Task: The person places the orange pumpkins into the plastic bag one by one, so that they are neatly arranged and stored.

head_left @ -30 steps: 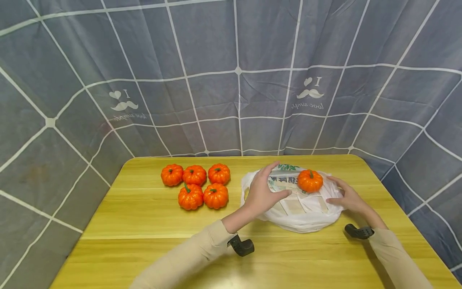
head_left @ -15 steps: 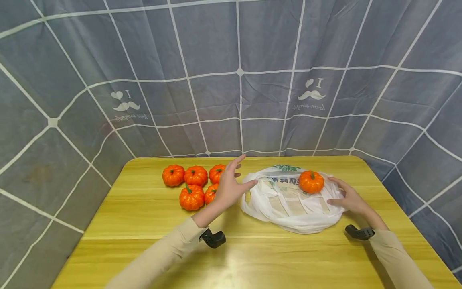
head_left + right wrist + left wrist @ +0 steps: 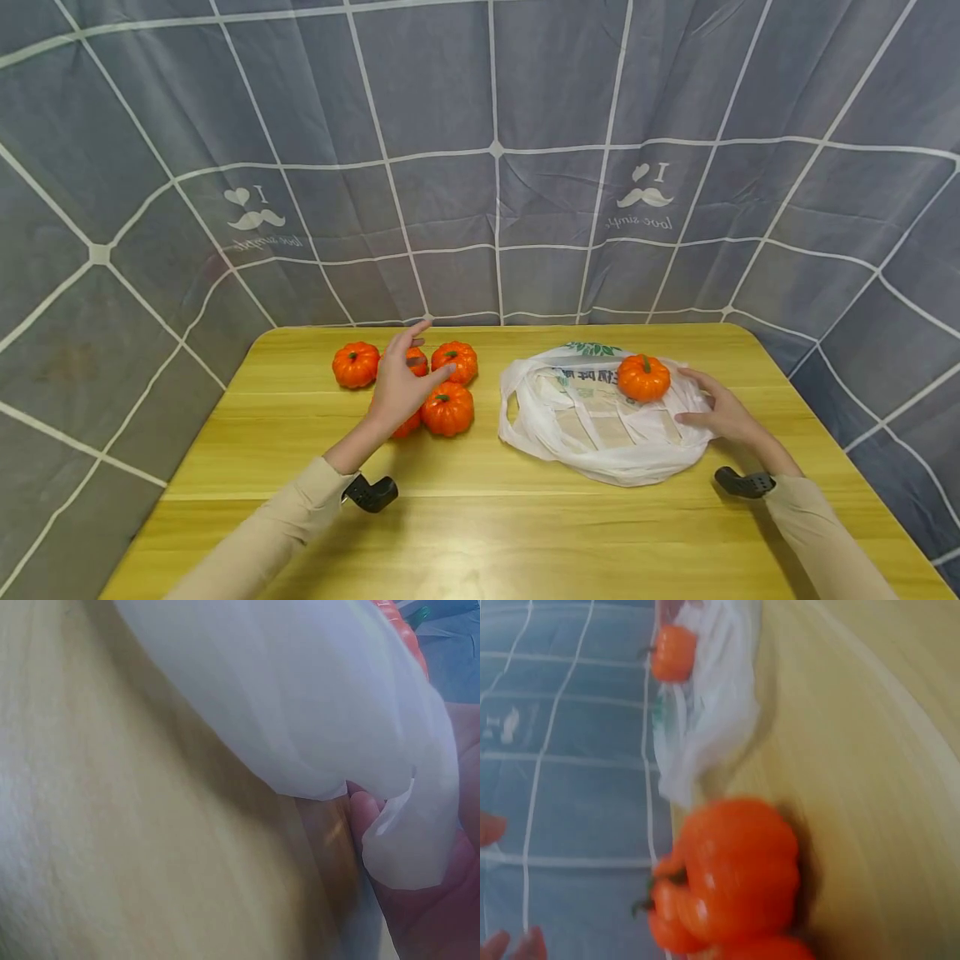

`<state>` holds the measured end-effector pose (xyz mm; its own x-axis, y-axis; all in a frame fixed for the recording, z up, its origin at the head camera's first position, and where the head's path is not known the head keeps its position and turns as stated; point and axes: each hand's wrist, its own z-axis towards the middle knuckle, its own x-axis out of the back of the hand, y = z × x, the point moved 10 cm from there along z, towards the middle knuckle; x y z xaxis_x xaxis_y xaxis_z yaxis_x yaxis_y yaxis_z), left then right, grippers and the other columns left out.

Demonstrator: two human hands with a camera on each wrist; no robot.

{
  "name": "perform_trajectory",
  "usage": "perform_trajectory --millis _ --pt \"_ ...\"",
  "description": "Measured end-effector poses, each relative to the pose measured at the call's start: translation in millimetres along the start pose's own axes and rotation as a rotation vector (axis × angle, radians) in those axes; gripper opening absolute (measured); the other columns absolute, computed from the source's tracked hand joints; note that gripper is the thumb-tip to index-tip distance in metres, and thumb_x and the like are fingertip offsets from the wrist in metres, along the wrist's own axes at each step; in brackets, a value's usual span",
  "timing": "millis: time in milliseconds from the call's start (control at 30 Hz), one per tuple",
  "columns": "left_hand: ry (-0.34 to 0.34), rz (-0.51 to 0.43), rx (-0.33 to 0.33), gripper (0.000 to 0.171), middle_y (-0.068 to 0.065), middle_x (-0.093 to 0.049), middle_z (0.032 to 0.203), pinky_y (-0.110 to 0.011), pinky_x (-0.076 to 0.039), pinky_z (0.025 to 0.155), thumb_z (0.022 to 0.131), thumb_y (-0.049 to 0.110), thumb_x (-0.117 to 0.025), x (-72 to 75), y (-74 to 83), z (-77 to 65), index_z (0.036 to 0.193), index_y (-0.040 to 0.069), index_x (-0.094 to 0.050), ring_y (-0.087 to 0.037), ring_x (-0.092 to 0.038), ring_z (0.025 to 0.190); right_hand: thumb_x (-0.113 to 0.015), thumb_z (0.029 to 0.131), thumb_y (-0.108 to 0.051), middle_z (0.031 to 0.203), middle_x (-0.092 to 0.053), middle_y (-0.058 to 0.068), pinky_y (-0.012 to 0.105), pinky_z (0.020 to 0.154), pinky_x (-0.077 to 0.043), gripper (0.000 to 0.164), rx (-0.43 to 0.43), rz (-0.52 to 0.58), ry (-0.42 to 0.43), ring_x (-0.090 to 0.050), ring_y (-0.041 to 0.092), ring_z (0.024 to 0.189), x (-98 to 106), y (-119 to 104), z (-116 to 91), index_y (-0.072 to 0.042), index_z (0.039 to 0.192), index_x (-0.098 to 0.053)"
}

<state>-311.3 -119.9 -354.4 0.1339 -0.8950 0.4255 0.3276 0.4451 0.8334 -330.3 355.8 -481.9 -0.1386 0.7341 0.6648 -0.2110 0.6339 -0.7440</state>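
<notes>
My left hand (image 3: 397,390) hovers over a group of small orange pumpkins at the left, thumb and fingers spread apart, holding nothing. It hides part of the back middle pumpkin (image 3: 417,362) and of the front left pumpkin (image 3: 407,423). A front right pumpkin (image 3: 447,409) shows beside the thumb. At the right lies a flattened white plastic bag (image 3: 622,462) with green and dark print. On top of it sits a single pumpkin (image 3: 643,377). My right hand (image 3: 727,414) holds the bag's right edge, a fold of the white film (image 3: 405,855) lying between thumb and fingers.
A wooden table (image 3: 480,533) carries everything. Behind and beside it hangs a grey curtain (image 3: 442,208) with white grid lines. Two more pumpkins stand in the left group, a far left pumpkin (image 3: 356,365) and a back right pumpkin (image 3: 456,362).
My left hand has moved left, from over the bag to over the pumpkin group, its fingers staying spread. The right hand, the bag and the pumpkin on it have kept their places.
</notes>
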Motion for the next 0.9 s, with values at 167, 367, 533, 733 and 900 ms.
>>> perform_trajectory --millis 167,367,533,733,900 --pt "-0.013 -0.025 -0.023 0.067 -0.012 -0.044 0.139 -0.052 -0.044 0.101 0.078 0.014 -0.08 22.9 -12.8 0.3 0.138 0.012 -0.049 -0.03 -0.044 0.125 -0.077 0.078 -0.01 0.148 -0.024 0.037 0.003 0.08 -0.036 0.082 -0.006 -0.006 -0.002 -0.034 0.057 0.127 -0.3 3.7 1.6 0.007 0.144 -0.031" --pt "0.008 0.006 -0.043 0.064 -0.017 -0.045 0.139 -0.05 -0.045 0.098 0.079 0.005 -0.077 49.0 -15.1 0.1 0.137 0.003 -0.048 -0.031 -0.044 0.122 -0.077 0.078 -0.01 0.148 -0.024 0.037 0.005 0.078 -0.038 0.082 -0.016 -0.003 -0.003 -0.035 0.058 0.126 0.0 1.6 0.7 0.007 0.144 -0.031" --pt "0.073 0.032 -0.089 0.063 -0.026 -0.045 0.137 -0.049 -0.04 0.096 0.078 0.0 -0.074 72.8 -15.8 6.6 0.134 -0.004 -0.048 -0.037 -0.042 0.12 -0.077 0.078 -0.01 0.147 -0.026 0.037 0.005 0.078 -0.039 0.082 -0.009 -0.007 0.005 -0.035 0.058 0.125 1.6 -2.6 0.0 0.008 0.142 -0.032" --pt "0.147 0.078 -0.073 0.063 -0.019 -0.049 0.135 -0.033 -0.035 0.097 0.078 0.005 -0.077 100.4 -57.8 19.7 0.135 0.004 -0.05 -0.025 -0.043 0.117 -0.076 0.078 -0.007 0.148 -0.024 0.037 0.007 0.076 -0.042 0.081 -0.015 0.012 -0.007 -0.035 0.059 0.125 0.6 -0.7 0.6 0.01 0.143 -0.03" --pt "0.174 0.095 -0.024 0.064 -0.017 -0.048 0.136 -0.035 -0.034 0.097 0.078 0.008 -0.077 115.6 -81.7 22.0 0.136 0.003 -0.049 -0.029 -0.042 0.122 -0.076 0.078 -0.008 0.148 -0.024 0.037 0.006 0.077 -0.041 0.081 -0.019 0.014 -0.012 -0.034 0.058 0.126 -0.4 -1.1 0.9 0.009 0.143 -0.03"
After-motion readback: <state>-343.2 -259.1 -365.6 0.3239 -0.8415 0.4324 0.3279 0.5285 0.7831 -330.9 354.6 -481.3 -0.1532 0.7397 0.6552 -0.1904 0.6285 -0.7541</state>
